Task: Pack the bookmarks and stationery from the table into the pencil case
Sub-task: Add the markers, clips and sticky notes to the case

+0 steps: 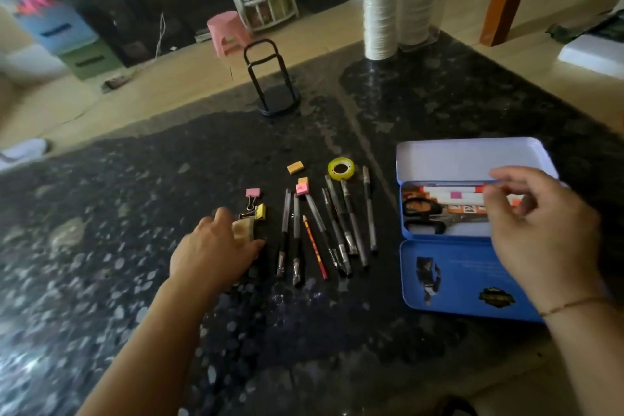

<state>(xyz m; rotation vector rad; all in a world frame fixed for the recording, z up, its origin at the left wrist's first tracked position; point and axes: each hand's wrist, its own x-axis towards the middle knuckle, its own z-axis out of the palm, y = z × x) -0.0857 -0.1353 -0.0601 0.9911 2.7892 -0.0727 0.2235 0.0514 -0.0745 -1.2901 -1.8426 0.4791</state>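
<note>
A blue tin pencil case [449, 267] lies open at the right, with black-handled scissors [423, 216] and white and orange strips [452, 195] inside. My right hand [537, 230] hovers over the case's right side, fingers pinched close to the strips; whether it grips one I cannot tell. My left hand [216, 250] rests palm down on a tan object [243, 228] beside a pink binder clip [253, 193] and a yellow one [260, 211]. Several dark pens [337, 226] and a red pencil [314, 246] lie in a row between the hands.
A yellow tape roll [341, 168], an orange eraser [295, 167] and a pink eraser [302, 188] lie behind the pens. On the dark granite table [135, 280] a black wire stand [271, 88] stands farther back, with stacked white cups [381, 10] at the far right.
</note>
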